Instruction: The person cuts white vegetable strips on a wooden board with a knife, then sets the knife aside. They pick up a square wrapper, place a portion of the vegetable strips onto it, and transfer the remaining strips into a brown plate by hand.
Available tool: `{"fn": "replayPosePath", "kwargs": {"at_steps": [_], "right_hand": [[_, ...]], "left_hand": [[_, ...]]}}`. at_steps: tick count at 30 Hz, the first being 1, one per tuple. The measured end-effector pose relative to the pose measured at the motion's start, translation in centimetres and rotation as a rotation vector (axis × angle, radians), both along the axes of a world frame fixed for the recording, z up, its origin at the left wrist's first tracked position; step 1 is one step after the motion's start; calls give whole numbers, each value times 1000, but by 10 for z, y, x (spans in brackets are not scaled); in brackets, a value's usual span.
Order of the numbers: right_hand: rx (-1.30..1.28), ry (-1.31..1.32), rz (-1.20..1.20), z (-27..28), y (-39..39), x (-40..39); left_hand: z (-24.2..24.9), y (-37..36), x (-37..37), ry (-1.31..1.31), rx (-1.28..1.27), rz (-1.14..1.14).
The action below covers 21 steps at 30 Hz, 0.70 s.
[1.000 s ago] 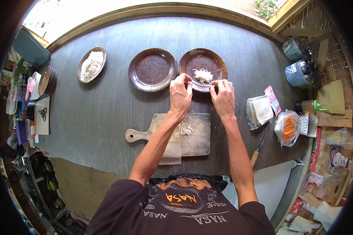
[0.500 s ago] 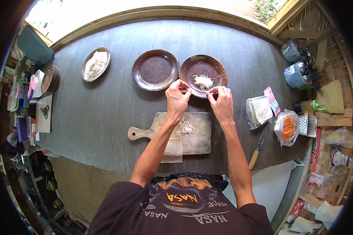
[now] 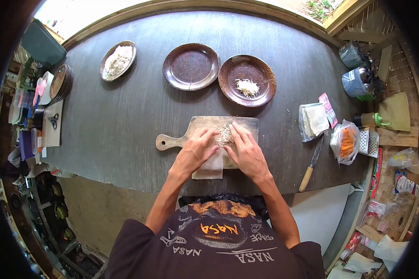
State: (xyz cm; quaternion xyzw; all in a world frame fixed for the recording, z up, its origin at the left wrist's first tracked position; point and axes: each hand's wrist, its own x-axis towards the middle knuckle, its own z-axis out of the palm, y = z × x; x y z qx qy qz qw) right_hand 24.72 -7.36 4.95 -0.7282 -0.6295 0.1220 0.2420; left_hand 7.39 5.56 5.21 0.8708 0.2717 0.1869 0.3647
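Left fingers (image 3: 208,137): spread a little, tips pressing into the near-left edge of the shredded pile (image 3: 225,135); whether they pinch any strands, I can't tell.
Right fingers (image 3: 235,135): loosely curled, cupping the pile from its right side, touching it.
Left hand (image 3: 194,155): lying over the cutting board (image 3: 246,124) and the pale wrapper sheet (image 3: 211,169).
Right hand (image 3: 246,156): flat on the board, just beside the left.
Shredded pile: mid-board, between both hands.
Wrapper sheet: at the board's near edge, overhanging onto the worktop (image 3: 125,121).
Beyond: brown plate (image 3: 265,76) holding a small heap of shreds (image 3: 247,87), an empty-looking twin plate (image 3: 191,66) beside it.
Right: knife (image 3: 310,164), bagged carrots (image 3: 345,142).
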Motion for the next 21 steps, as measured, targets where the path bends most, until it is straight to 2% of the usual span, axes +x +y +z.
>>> {"fn": "replayPosePath", "kwargs": {"at_steps": [2,4,6,9,12,16,21], "right_hand": [[-20,-34,44,-10,-1,-3],[22,-105,52,-15,0,-7],[37,-66,31,-16,3,-7],[51,-63,53,-19,9,-8],[93,-133,66,-23,16,-10],[116,-50,51,-27,13,-4],[166,39,35,-17,1,4]], "left_hand": [[-4,-4,-7,40,-176,-58],[-1,-6,-13,60,-180,-10],[4,-4,-23,69,24,-69],[2,-3,-28,51,30,-175],[-9,-7,-26,66,-32,-127],[-14,-1,-15,43,-108,-111],[-11,10,-1,-45,19,-239]]}}
